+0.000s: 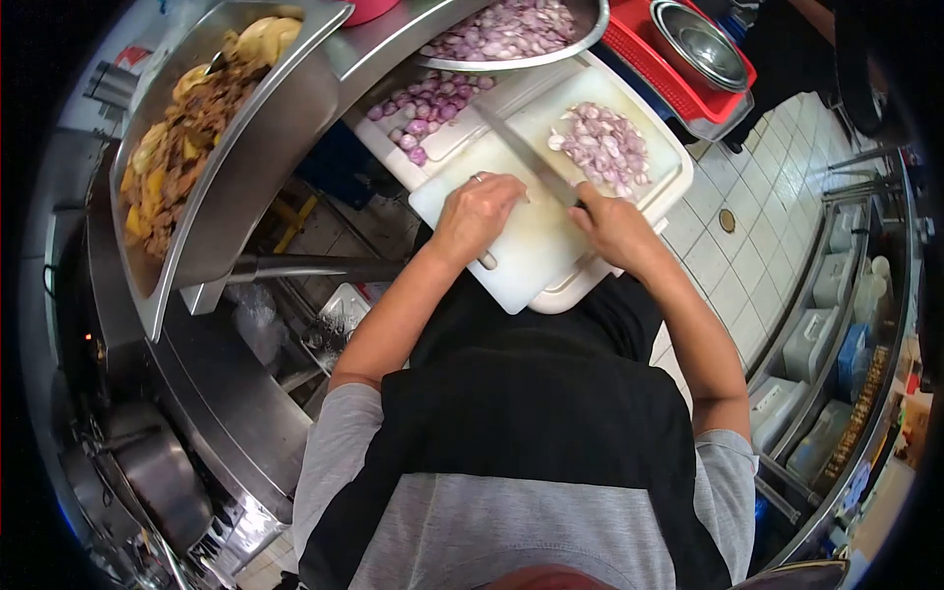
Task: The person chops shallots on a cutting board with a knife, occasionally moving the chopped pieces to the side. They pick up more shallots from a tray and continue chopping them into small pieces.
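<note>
Holds the knife (532, 158) in the right hand (612, 228) at the board's (546, 258) 3 o'clock, rests the left hand (480, 211), fingers bunched, grip unclear, at 9, with cut shallots (608, 147) toward 1 and whole shallots (425, 113) toward 11.

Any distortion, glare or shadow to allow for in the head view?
Head view: strong fisheye, with the floor tiles bending and corners black; bright glare at lower left, beyond the steel counter; dim underneath it; cutting board well lit.
</note>
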`<state>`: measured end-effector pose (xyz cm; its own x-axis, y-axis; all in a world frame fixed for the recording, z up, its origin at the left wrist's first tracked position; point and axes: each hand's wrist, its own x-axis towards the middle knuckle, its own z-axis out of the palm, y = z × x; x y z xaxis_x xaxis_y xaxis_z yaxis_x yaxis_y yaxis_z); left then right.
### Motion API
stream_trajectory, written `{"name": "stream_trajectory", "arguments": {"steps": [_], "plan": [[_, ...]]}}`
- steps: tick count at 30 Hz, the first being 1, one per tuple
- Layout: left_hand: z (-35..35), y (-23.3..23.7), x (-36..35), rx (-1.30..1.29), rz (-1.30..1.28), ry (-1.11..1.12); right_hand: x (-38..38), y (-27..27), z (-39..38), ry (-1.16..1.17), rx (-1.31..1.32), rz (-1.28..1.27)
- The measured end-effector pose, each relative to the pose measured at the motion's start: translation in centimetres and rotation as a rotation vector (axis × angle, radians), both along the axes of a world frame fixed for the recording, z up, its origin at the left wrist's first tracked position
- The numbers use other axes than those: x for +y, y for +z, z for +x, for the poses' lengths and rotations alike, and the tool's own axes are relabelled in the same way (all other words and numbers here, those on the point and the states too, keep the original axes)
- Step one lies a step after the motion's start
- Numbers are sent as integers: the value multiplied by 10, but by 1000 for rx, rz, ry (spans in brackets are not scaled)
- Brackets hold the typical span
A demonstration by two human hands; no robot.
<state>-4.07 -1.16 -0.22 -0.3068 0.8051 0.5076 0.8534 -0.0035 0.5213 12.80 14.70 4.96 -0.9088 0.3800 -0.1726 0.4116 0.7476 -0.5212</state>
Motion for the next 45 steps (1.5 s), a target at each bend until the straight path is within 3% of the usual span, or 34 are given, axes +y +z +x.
{"name": "stream_trajectory", "arguments": {"steps": [4, 6, 10, 15, 19, 23, 26, 32, 41, 45], "plan": [[-44, 8, -25, 58, -39, 336, -6, 30, 25, 3, 55, 57], [-64, 15, -33, 189, -144, 455, -14, 29, 40, 60, -50, 22], [-76, 10, -35, 222, -281, 430, -27, 10, 47, 134, -141, -65], [-75, 15, -21, 278, -423, 517, 7, -6, 46, 1, -69, -48], [-67, 26, -13, 281, -301, 513, 32, -1, 53, -80, -53, 27], [-16, 38, 8, -329, -258, 141, 22, 5, 59, -65, -15, 116], [9, 24, 19, -398, -328, -27, 2, 12, 60, -9, -6, 152], [22, 7, 16, -400, -49, 61, -17, -1, 65, 39, -33, 117], [30, 3, 17, -395, 1, 107, -21, 38, 78, 94, -25, 141], [29, 1, 18, -399, 2, 110, -23, 22, 67, 82, -27, 102]]}}
